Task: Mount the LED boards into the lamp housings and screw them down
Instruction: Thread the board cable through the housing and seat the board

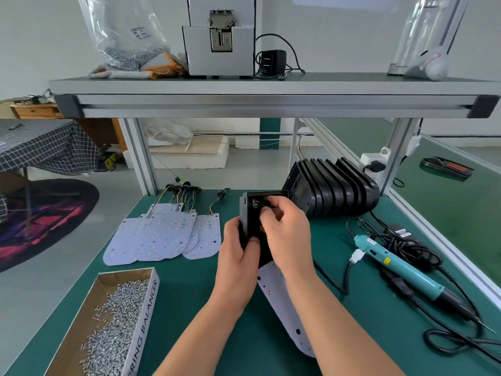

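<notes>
- Left hand [238, 251] grips the black lamp housing [250, 221] from its left side, thumb across the front. The housing is held upright over the green mat [189, 294], centre of the bench.
- Right hand [288, 234] has its fingers curled at the housing's top end and pinches a small dark fitting [264, 204] there. Can't tell what the fitting is.
- One LED board [279, 299] lies on the mat from below the housing toward the camera, partly under the right forearm. Can't tell if it's attached to the housing.
- Cardboard box [147, 308], near left, open top: loose silver screws [116, 321] piled inside, heaviest toward the near end.
- Spare LED boards [162, 234] are fanned flat left of the hands, with wire leads at their far edge.
- Stack of black housings [333, 185] stands on edge behind the hands, to the right.
- Teal electric screwdriver [401, 267] lies on the mat to the right, tip pointing toward the camera, black cables coiled beside it.
- Upper shelf [271, 85]: clear plastic bag [127, 31] with more screws at its bottom, grey machine [219, 50] beside it.
</notes>
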`<control>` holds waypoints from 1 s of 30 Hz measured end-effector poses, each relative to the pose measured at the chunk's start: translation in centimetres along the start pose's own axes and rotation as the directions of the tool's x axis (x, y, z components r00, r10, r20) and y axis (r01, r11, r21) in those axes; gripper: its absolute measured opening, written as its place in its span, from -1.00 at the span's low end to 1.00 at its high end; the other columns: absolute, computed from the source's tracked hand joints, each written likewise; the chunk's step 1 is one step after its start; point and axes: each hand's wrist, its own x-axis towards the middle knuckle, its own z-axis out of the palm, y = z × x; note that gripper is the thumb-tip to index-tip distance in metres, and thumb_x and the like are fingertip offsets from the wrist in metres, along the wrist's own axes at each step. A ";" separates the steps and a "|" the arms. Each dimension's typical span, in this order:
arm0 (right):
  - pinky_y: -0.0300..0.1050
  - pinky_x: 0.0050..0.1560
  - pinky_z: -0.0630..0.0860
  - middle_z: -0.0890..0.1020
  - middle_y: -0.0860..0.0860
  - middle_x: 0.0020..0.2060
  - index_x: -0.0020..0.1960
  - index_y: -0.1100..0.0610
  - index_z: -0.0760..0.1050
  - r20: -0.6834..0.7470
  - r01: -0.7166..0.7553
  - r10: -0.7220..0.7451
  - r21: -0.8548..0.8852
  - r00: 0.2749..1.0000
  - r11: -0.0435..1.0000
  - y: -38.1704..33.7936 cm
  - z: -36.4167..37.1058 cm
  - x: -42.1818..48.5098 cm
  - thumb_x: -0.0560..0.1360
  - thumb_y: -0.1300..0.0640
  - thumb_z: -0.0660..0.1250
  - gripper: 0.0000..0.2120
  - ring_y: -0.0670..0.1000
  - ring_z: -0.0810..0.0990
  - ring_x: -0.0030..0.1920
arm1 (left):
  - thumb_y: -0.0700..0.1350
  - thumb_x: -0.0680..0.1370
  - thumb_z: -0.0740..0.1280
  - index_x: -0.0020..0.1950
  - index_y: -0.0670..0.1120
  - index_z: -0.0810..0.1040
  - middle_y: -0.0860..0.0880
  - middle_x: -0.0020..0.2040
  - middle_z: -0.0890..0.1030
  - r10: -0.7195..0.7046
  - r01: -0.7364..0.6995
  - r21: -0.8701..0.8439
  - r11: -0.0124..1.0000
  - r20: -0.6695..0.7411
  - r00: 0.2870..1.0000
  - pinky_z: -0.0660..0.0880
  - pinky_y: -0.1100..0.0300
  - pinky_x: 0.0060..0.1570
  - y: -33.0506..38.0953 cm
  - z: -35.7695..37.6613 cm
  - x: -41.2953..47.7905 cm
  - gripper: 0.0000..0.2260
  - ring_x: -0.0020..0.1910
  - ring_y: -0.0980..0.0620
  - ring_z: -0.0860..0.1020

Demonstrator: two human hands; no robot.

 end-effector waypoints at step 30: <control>0.12 0.06 0.61 0.71 -0.07 -0.09 0.07 0.08 0.67 -0.038 0.121 -0.130 -0.177 0.991 0.977 -0.1 -0.5 -0.3 0.62 0.16 0.35 -0.88 0.01 0.68 -0.03 | 0.03 0.62 0.18 0.26 0.18 0.43 0.13 0.00 0.66 -0.011 0.005 0.098 0.995 0.062 0.998 0.54 0.11 -0.12 -0.8 0.3 -0.3 -0.78 -0.05 0.06 0.60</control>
